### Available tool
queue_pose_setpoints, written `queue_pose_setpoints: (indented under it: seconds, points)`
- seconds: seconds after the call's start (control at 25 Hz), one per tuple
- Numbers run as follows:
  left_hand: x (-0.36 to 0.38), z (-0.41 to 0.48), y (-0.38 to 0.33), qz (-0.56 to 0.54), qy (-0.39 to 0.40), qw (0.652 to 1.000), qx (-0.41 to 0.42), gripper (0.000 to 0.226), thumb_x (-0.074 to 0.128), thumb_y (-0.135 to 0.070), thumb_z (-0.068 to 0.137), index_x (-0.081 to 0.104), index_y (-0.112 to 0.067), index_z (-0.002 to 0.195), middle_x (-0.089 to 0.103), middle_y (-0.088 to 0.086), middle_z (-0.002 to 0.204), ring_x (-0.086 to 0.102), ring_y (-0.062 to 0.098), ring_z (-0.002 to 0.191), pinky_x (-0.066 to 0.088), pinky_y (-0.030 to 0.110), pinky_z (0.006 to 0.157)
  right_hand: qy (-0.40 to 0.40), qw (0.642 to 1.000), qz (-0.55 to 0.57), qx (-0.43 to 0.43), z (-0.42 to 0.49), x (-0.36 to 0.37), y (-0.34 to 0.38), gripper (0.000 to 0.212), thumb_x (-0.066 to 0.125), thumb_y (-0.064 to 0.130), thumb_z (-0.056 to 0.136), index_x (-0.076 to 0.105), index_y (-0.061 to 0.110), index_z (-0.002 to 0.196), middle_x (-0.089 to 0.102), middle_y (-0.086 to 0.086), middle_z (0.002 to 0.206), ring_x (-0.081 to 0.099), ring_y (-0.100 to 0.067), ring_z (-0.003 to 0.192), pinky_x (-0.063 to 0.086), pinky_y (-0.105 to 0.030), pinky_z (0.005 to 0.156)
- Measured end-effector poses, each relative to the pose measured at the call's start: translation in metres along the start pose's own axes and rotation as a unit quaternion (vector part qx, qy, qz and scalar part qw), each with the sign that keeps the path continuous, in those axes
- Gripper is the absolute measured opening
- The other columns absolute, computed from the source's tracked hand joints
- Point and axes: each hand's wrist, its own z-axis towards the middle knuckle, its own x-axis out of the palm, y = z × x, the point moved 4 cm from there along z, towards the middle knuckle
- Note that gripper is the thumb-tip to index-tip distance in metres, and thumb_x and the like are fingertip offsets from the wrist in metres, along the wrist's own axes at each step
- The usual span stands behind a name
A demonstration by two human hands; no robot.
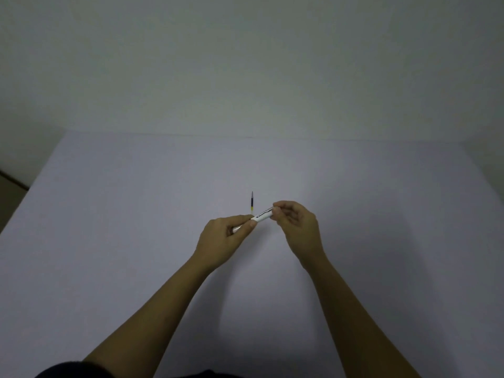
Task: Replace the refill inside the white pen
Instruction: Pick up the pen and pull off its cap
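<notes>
The white pen (262, 216) is held slanted above the table, between both hands. My left hand (222, 241) grips its lower left end, where a silver tip peeks out between the fingers. My right hand (296, 227) pinches the upper right end near the clip. A thin refill (252, 203), dark with a yellow band, lies on the table just beyond the pen, pointing away from me. Its near end is hidden behind the pen.
The white table (136, 241) spreads wide on all sides of my hands. Its left edge runs diagonally at the far left, with dark floor (11, 192) beyond. A plain wall (245, 64) rises behind the table's far edge.
</notes>
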Motion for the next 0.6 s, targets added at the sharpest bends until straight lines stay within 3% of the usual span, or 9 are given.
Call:
queue_pose_setpoints:
  seconds: [0.12,0.32,0.48,0.6]
  points:
    - [0.0,-0.004,0.0,0.03,-0.022,0.999,0.0,0.031,0.051,-0.047,0.085,0.062,-0.036,0.111,0.06,-0.011,0.058,0.047,0.006,0.049,0.033,0.02,0.05,-0.017,1.0,0.007,0.005,0.001,-0.001,-0.002,0.008,0.062,0.014,0.087,0.065,0.02,0.085,0.071,0.005,0.082,0.068,-0.002,0.073,0.053,-0.013,0.07]
    - [-0.003,-0.009,0.022,0.043,-0.026,0.998,-0.037,0.033,0.047,-0.031,0.092,0.052,-0.022,0.124,0.054,-0.008,0.067,0.051,0.006,0.06,0.04,0.019,0.057,-0.12,0.987,0.076,0.079,0.02,-0.026,-0.037,0.007,0.063,0.016,0.086,0.067,0.021,0.084,0.071,-0.004,0.084,0.068,-0.011,0.076,0.053,-0.024,0.074]
    - [-0.003,0.002,0.026,0.016,-0.057,0.996,-0.069,0.015,0.048,-0.026,0.091,0.062,-0.019,0.093,0.064,0.007,0.076,0.063,0.024,0.068,0.051,0.038,0.064,-0.067,0.984,-0.114,0.12,0.036,-0.03,-0.076,0.012,0.065,0.015,0.084,0.071,0.008,0.092,0.072,-0.013,0.085,0.065,-0.001,0.063,0.052,-0.028,0.071]
    - [0.004,0.015,0.022,0.053,-0.057,0.996,-0.041,0.02,0.051,-0.025,0.09,0.066,-0.014,0.085,0.06,0.013,0.076,0.058,0.025,0.072,0.049,0.039,0.071,-0.012,0.961,-0.256,0.108,0.048,-0.023,-0.093,0.016,0.066,0.013,0.082,0.073,0.004,0.093,0.074,-0.017,0.09,0.07,-0.02,0.082,0.053,-0.033,0.084]
